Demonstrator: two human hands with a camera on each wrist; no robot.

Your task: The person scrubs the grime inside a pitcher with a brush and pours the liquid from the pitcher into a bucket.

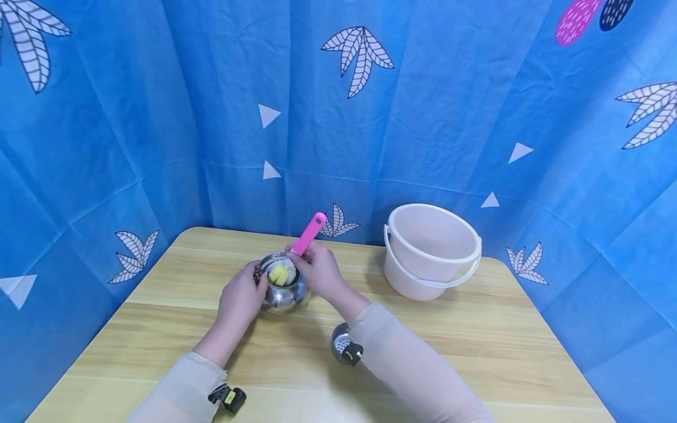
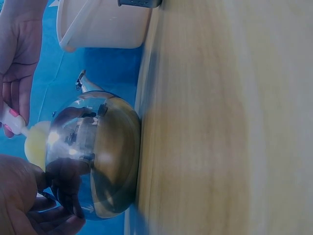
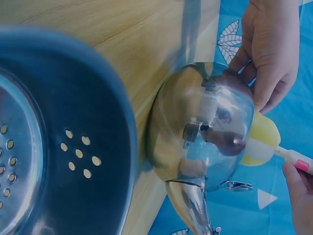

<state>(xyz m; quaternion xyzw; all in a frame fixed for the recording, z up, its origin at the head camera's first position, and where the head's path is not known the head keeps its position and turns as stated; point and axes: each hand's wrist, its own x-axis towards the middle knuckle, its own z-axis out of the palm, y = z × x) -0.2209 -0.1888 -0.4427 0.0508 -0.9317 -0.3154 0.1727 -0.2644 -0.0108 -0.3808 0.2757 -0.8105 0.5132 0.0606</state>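
A shiny round metal pot (image 1: 285, 301) with a spout (image 3: 188, 200) stands upright on the table. My left hand (image 1: 242, 295) grips its rim from the left, also seen beside the pot in the right wrist view (image 3: 271, 54). Between the thumb and fingers of my right hand (image 1: 321, 271) is a brush with a pink handle (image 1: 311, 233), slanting up to the right. Its yellow and white sponge head (image 1: 279, 275) sits in the pot's mouth, and part of the yellow sponge (image 3: 266, 134) sticks out above the rim. The pot's inside is mostly hidden.
A white bucket (image 1: 409, 288) with a handle stands at the back right of the wooden table (image 1: 285, 376). A small perforated metal strainer (image 1: 339, 341) lies near my right forearm, partly covered, and looms large in the right wrist view. Blue patterned curtains (image 1: 227, 106) hang behind.
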